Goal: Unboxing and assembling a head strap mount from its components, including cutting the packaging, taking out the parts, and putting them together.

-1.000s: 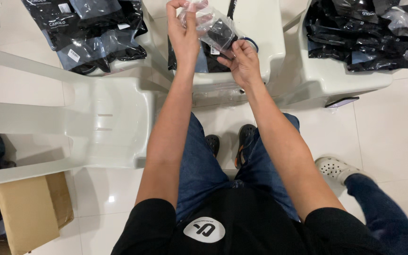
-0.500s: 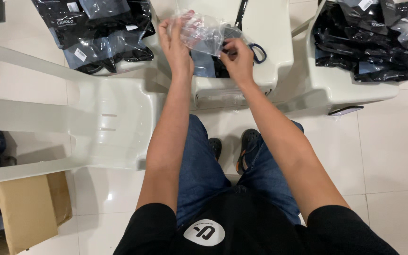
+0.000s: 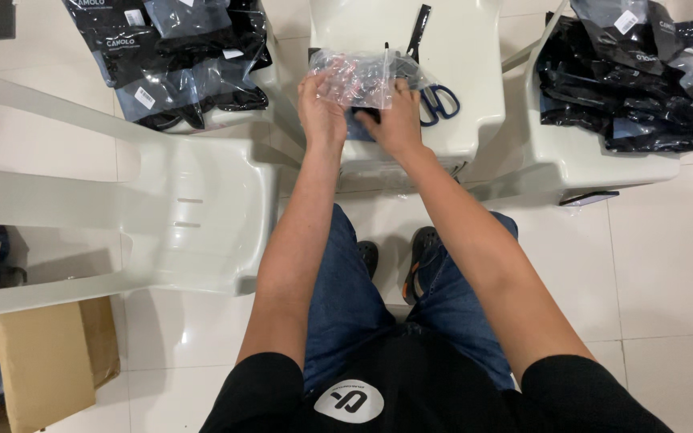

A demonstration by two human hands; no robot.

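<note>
My left hand and my right hand both grip a clear plastic bag with a dark item inside. They press it down on the seat of a white plastic chair straight ahead. The left hand holds the bag's left side, the right hand its lower right edge. Blue-handled scissors lie on the same seat, just right of my right hand. A thin black strap lies on the seat beyond the bag.
A white chair lies on its side at left. Piles of black packaged items sit at top left and on a chair at top right. A cardboard box stands at lower left. My knees and shoes are below, on the tiled floor.
Both hands came down with the clear bag from a raised position to the chair seat. The bag now rests flat against the seat next to the scissors.
</note>
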